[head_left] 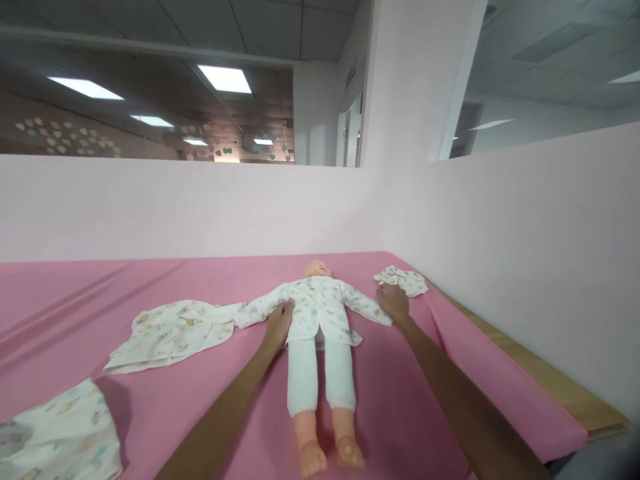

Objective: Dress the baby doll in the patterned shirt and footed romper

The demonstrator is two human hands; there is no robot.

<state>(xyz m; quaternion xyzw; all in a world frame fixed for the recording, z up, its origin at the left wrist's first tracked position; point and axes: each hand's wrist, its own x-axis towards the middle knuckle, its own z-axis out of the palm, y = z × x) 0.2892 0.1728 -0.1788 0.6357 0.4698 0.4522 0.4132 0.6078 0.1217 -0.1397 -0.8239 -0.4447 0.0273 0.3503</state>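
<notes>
A baby doll lies on its back, bare feet towards me, in white trousers and a white patterned shirt. The shirt front meets at the top and parts near the hem; both sleeves are spread outwards. My left hand is closed at the shirt's left side, below the armpit, its thumb on the fabric. Beyond the end of the right sleeve, my right hand is curled, against or just beside a small patterned cloth. Whatever its fingers hold is hidden.
A second patterned garment lies left of the doll, touching its sleeve. Another patterned cloth lies at the lower left. The pink sheet covers the surface, with a wooden edge on the right. White walls stand behind and right.
</notes>
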